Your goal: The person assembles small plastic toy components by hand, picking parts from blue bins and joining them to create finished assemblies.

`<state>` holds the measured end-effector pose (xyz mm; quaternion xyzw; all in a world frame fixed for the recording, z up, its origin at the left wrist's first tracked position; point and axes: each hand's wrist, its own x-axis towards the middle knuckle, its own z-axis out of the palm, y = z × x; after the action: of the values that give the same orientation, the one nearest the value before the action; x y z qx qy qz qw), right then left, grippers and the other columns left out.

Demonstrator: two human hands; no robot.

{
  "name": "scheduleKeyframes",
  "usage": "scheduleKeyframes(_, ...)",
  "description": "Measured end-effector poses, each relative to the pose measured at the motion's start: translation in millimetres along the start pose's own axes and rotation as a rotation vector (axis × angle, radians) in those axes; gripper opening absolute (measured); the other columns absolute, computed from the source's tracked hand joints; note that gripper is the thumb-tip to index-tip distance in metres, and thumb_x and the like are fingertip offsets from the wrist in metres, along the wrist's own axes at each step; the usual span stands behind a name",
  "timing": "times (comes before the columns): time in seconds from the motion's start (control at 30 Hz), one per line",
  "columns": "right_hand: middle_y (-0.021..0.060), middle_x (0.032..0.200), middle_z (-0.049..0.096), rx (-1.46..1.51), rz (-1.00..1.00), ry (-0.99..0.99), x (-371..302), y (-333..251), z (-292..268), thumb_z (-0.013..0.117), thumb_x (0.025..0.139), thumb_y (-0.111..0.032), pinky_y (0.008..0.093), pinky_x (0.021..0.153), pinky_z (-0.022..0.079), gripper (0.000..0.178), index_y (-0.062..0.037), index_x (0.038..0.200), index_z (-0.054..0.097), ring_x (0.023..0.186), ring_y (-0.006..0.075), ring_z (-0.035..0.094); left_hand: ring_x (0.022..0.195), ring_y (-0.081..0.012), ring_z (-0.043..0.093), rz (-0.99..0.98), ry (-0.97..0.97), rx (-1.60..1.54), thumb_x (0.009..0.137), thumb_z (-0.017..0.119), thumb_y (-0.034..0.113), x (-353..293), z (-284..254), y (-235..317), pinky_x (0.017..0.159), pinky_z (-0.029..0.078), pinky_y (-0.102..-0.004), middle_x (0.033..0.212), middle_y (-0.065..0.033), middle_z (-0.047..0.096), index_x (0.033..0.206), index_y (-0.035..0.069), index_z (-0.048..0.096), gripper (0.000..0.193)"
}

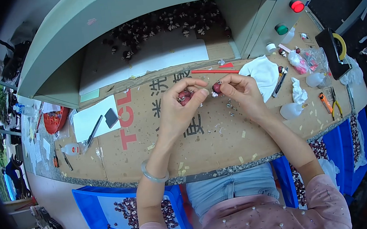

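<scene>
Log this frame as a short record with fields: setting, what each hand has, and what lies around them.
setting: cardboard-covered workbench seen from above, grey hood behind it
left hand: pinches a small dark red piece
right hand: pinches another small red piece
hands: close together above the bench
near right hand: white cloth, red stick, pliers
near left hand: white paper, pen
below bench: blue bin of dark red pieces
</scene>
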<state>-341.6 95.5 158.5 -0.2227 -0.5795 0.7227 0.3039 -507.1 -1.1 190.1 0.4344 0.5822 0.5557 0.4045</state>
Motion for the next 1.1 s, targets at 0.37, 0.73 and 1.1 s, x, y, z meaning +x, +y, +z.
scheduleKeyframes(0.37, 0.0018, 0.076, 0.064, -0.046, -0.071, 0.015, 1.5, 8.0, -3.7, 0.064, 0.088, -0.013, 0.0233, 0.069, 0.047, 0.014, 0.0007, 0.085, 0.065, 0.074, 0.0072, 0.058, 0.058, 0.0004, 0.04, -0.141, -0.161, -0.136, 0.087, 0.063, 0.011, -1.4, 4.0, -3.7, 0.047, 0.029, -0.0174, 0.071, 0.0059, 0.051, 0.113, 0.005, 0.065, 0.026)
scheduleKeyframes(0.73, 0.0099, 0.108, 0.057, -0.955, -0.504, -0.134, 14.5, 28.7, 27.6, 0.065, 0.077, -0.008, 0.0397, 0.089, 0.036, 0.03, -0.0042, 0.106, 0.062, 0.104, 0.0288, 0.05, 0.059, -0.0049, 0.043, -0.152, -0.158, -0.339, 0.093, 0.057, 0.022, 8.2, -27.8, -6.0, 0.039, 0.025, -0.0155, 0.079, -0.0025, 0.053, 0.123, -0.001, 0.054, 0.038)
scheduleKeyframes(1.1, 0.0077, 0.093, 0.062, -0.857, -0.356, -0.071, 14.9, 12.1, 20.7, 0.071, 0.073, -0.007, 0.0348, 0.087, 0.035, 0.026, -0.0033, 0.097, 0.062, 0.092, 0.0205, 0.056, 0.067, -0.01, 0.053, -0.112, 0.005, -0.778, 0.096, 0.048, 0.023, 16.4, -41.2, -7.8, 0.036, 0.028, -0.0145, 0.088, -0.0075, 0.054, 0.113, 0.004, 0.049, 0.026)
